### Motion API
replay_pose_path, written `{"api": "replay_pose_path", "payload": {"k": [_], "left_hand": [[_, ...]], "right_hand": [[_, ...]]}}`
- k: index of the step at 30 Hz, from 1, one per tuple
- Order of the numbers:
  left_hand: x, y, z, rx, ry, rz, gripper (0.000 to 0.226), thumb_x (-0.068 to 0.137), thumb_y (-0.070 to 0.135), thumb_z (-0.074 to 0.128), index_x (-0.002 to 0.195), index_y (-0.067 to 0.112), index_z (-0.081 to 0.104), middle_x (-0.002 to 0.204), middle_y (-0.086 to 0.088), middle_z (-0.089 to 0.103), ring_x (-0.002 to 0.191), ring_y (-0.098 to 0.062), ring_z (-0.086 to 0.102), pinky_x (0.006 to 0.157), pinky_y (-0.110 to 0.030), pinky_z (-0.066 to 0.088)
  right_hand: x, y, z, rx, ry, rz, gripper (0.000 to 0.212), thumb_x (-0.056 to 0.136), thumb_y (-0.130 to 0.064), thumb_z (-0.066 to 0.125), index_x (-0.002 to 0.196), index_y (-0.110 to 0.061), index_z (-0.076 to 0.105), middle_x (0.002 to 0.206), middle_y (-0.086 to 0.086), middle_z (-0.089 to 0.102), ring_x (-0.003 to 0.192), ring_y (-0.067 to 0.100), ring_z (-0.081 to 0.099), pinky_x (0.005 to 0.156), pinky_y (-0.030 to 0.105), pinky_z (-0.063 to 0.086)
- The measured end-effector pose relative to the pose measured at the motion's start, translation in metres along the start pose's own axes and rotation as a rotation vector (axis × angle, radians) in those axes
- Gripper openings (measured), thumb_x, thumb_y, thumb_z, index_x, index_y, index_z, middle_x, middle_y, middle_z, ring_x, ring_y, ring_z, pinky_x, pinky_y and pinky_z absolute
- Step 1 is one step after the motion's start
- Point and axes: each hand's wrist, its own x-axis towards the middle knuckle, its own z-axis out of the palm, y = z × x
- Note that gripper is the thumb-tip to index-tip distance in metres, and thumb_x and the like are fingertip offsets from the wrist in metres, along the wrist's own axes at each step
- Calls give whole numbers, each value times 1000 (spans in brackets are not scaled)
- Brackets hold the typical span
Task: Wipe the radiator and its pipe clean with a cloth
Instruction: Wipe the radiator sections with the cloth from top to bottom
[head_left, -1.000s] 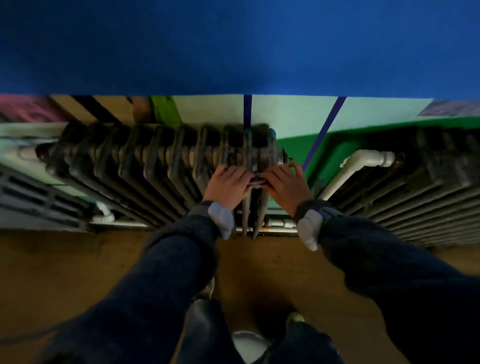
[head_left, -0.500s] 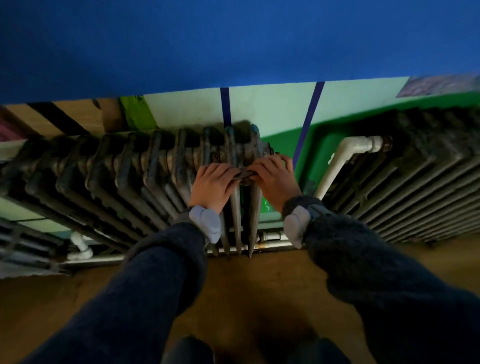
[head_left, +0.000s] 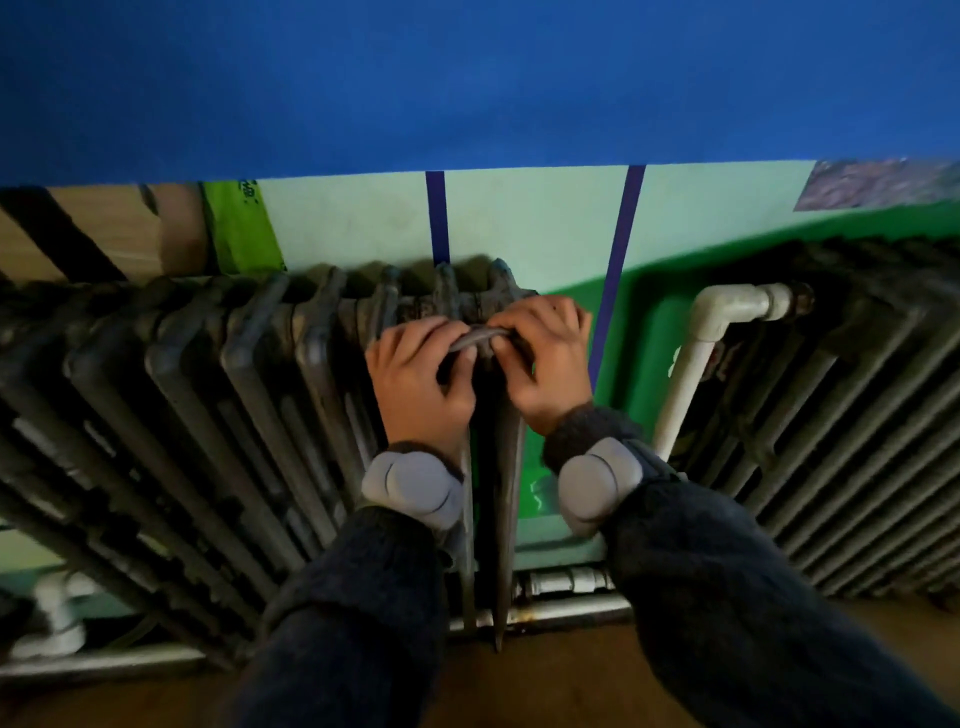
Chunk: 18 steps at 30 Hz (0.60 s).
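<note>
Nearest the camera, two dark fleecy sleeves (head_left: 363, 597) reached forward over a brown floor (head_left: 545, 686), each ending in a grey wrist band (head_left: 413, 486). Beyond them the left hand (head_left: 418, 374) and the right hand (head_left: 545, 364) were side by side at the top of the radiator (head_left: 208, 389), near its right end. Both had their fingers curled tight round the cloth (head_left: 480, 335), a grey strip twisted thin like a rope and pulled taut between them across the last upright sections. Whether it ran behind a section or only over the front could not be told.

To my eye the job stood somewhere in the middle. The hands were working the gaps at the right end, which suggests the rubbing of the sections was well under way. The metal looked dark and mottled all along, though, so no section could be called clean or dirty with any confidence.

Further right, apart from both hands, the white pipe (head_left: 696, 353) rose to an elbow and joined a second radiator (head_left: 857, 389). No hand or cloth touched it, so I judged that part not yet done. A low pipe (head_left: 561, 582) ran along the floor under the sections, also untouched. Behind all this was the wall (head_left: 519, 223), pale green with blue stripes.
</note>
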Motion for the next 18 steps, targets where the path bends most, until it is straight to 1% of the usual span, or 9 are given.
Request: {"api": "replay_pose_path", "payload": {"k": [3,6,9,11,12,14,16,18], "left_hand": [[5,-3,1,-27,29,43,29,77,23,53,83,4,73,85,-11,69,84,-17,47,76,-29,30],[-4,-11,7,-27,118,118,27,77,22,54,82,3,72,85,-10,69,83,-18,47,76,-29,31],[2,-9,7,-57,135,120,28,73,24,53,80,5,73,82,-9,69,81,-17,45,75,-28,31],[3,-8,4,-49,131,123,29,70,26,52,78,6,73,80,-9,69,80,-18,47,73,-28,30],[4,-7,2,-39,117,125,28,70,25,53,78,7,73,79,-9,68,79,-21,51,73,-28,30],[7,-1,-3,-36,77,109,22,69,20,59,79,6,73,80,-10,68,78,-30,58,73,-28,30],[9,3,-9,-36,34,63,22,70,14,59,84,5,73,85,-11,68,83,-34,59,75,-27,30],[8,3,-12,-32,25,44,23,72,12,59,87,4,73,88,-13,68,85,-35,58,75,-25,30]], "right_hand": [[4,2,1,15,60,-52,30,80,-25,44,84,-7,69,84,7,64,86,18,41,73,26,21],[-2,12,6,-32,124,-181,30,80,-26,44,85,-8,69,84,6,65,86,18,41,74,26,22],[4,11,8,-7,156,-181,31,77,-28,45,82,-9,69,82,6,65,85,17,40,68,24,15],[2,7,7,-17,179,-158,29,77,-28,48,82,-9,69,83,6,65,88,19,43,65,24,13],[2,6,6,-23,160,-127,28,76,-27,49,84,-9,69,86,7,65,91,22,46,67,24,13],[4,2,1,-45,103,-71,32,75,-27,46,90,-10,69,93,5,64,98,25,48,71,24,13],[6,-1,-3,-72,50,-35,37,75,-29,42,94,-12,68,98,4,64,103,24,46,72,24,13],[7,-4,-6,-101,-5,-15,31,83,-28,46,98,-13,67,102,3,63,106,23,45,74,24,14]]}}
